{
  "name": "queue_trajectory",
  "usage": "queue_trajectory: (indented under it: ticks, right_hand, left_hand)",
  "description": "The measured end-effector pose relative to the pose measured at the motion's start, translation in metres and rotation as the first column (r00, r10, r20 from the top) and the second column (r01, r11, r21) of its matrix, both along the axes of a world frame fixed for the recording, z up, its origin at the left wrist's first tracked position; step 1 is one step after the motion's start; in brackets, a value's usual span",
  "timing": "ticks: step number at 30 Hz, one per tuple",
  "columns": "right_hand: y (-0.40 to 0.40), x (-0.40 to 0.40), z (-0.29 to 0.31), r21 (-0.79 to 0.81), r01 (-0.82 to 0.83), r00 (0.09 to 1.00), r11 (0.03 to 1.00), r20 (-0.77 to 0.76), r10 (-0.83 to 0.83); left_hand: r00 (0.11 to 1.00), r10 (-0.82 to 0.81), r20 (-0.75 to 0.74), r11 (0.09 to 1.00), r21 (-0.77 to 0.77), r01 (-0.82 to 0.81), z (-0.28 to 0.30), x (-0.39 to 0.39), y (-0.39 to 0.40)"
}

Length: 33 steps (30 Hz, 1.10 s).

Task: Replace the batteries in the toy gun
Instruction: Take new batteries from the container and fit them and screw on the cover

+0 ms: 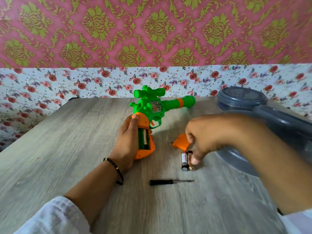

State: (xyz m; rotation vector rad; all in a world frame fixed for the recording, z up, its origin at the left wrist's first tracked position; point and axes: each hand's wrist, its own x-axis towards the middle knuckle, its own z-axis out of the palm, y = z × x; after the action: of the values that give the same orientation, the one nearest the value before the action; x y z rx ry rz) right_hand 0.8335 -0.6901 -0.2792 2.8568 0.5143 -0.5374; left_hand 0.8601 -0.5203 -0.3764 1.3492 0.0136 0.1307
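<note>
1. The green and orange plastic toy gun (152, 107) lies on the grey wood-grain desk (50, 149), barrel pointing right toward the far edge, scope on top.
2. The left hand (128, 141) holds the gun's orange handle; its grip is curled round the handle, thumb tip up by the green body.
3. The handle's battery compartment (143, 139) is uncovered and faces up, with one cylindrical battery visible inside.
4. The orange plastic compartment cover (181, 142) lies on the desk just right of the handle, partly under the right hand.
5. Two loose cylindrical batteries (187, 160) lie side by side, touching, just nearer than the cover.
6. The right hand (204, 137) reaches down over them; one fingertip touches the right-hand battery, the other fingers loosely curled. Whether this grip has hold of anything I cannot tell.
7. A small black-handled screwdriver (168, 182) lies nearest the person, tip pointing right.
8. A grey plastic object (244, 100) sits at the right.
</note>
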Motion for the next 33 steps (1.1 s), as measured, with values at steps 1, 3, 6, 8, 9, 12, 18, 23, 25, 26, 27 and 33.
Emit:
queue_trajectory:
  ticks: [1, 3, 6, 8, 9, 12, 18, 23, 25, 26, 27, 33]
  right_hand:
    - [0.003, -0.002, -0.001, -0.036, -0.001, 1.000, 0.999, -0.010, 0.000]
    - [0.007, -0.003, -0.004, -0.068, -0.013, 1.000, 0.998, -0.026, 0.011]
    - [0.011, -0.003, -0.009, -0.083, -0.030, 0.999, 0.996, -0.019, 0.028]
    - [0.014, -0.003, -0.011, -0.091, -0.027, 1.000, 0.995, -0.011, 0.026]
    - [0.014, -0.003, -0.012, -0.092, -0.027, 1.000, 0.995, -0.009, 0.026]
    - [0.014, -0.002, -0.014, -0.091, -0.017, 0.999, 0.996, -0.029, 0.015]
    - [0.013, -0.005, -0.007, -0.116, -0.022, 0.989, 0.993, 0.140, 0.038]
    - [0.024, 0.000, -0.008, 0.286, -0.266, 0.803, 0.920, 0.594, 0.048]
    - [0.038, 0.004, -0.022, 0.425, -0.349, 0.769, 0.835, 0.639, -0.003]
    - [0.045, 0.005, -0.030, 0.463, -0.377, 0.762, 0.802, 0.648, -0.016]
    - [0.050, 0.006, -0.039, 0.490, -0.392, 0.761, 0.779, 0.648, -0.025]
    - [0.062, 0.012, -0.073, 0.593, -0.407, 0.771, 0.695, 0.631, -0.086]
  left_hand:
    - [1.000, 0.001, 0.002, 1.000, 0.007, -0.001, 0.000, 0.000, 0.000]
    - [1.000, 0.014, 0.003, 1.000, 0.019, -0.014, -0.002, 0.002, 0.001]
    - [1.000, 0.016, 0.005, 1.000, 0.019, -0.016, -0.003, 0.003, 0.001]
    - [1.000, 0.008, 0.011, 1.000, 0.009, -0.008, -0.004, 0.003, 0.001]
    - [1.000, 0.004, 0.013, 1.000, 0.005, -0.004, -0.004, 0.003, 0.001]
    - [1.000, -0.008, 0.014, 1.000, 0.004, 0.007, -0.004, 0.003, 0.002]
    - [1.000, 0.003, 0.015, 1.000, 0.004, -0.003, -0.007, 0.007, 0.003]
    - [0.999, 0.029, 0.039, 0.999, 0.016, -0.030, -0.007, 0.008, 0.001]
    - [0.997, 0.050, 0.065, 0.996, 0.071, -0.055, -0.011, 0.010, 0.002]
    - [0.997, 0.045, 0.065, 0.996, 0.073, -0.050, -0.013, 0.012, 0.002]
    - [0.998, 0.034, 0.050, 0.997, 0.070, -0.038, -0.014, 0.012, 0.003]
    - [0.999, 0.027, 0.040, 0.996, 0.086, -0.030, -0.017, 0.014, 0.004]
